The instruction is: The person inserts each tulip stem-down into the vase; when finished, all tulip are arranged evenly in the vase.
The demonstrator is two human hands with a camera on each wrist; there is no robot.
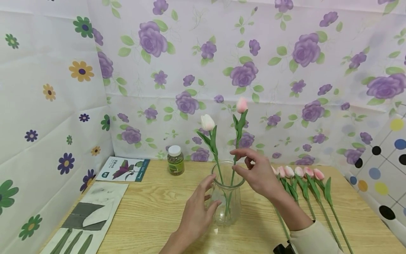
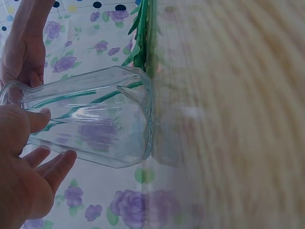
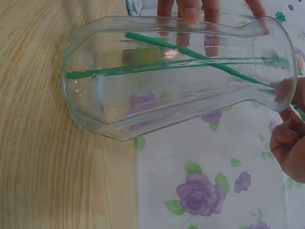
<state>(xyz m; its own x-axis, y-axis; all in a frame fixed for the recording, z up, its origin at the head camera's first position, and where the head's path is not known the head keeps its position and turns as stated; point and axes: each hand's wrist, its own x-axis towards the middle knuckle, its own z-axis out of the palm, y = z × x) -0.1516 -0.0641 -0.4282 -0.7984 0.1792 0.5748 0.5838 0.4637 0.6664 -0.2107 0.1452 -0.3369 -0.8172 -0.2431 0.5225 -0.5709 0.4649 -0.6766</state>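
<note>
A clear glass vase (image 1: 226,208) stands upright on the table. A white tulip (image 1: 208,122) leans in it, its stem crossing another inside the glass. My right hand (image 1: 258,173) pinches the stem of a pink tulip (image 1: 242,106) just above the rim; its lower end is inside the vase. The left hand (image 1: 196,208) curves round the vase's near left side, thumb and fingers at the glass. In the right wrist view, fingers of the left hand (image 3: 190,12) lie along the vase wall (image 3: 157,107), and both green stems show through it.
Several pink and white tulips (image 1: 299,172) lie on the table at the right, under my right forearm. A jar with a white lid (image 1: 176,160) stands at the back. On the left are a booklet (image 1: 123,169) and a printed sheet (image 1: 92,208). Patterned cloth (image 1: 203,70) hangs behind.
</note>
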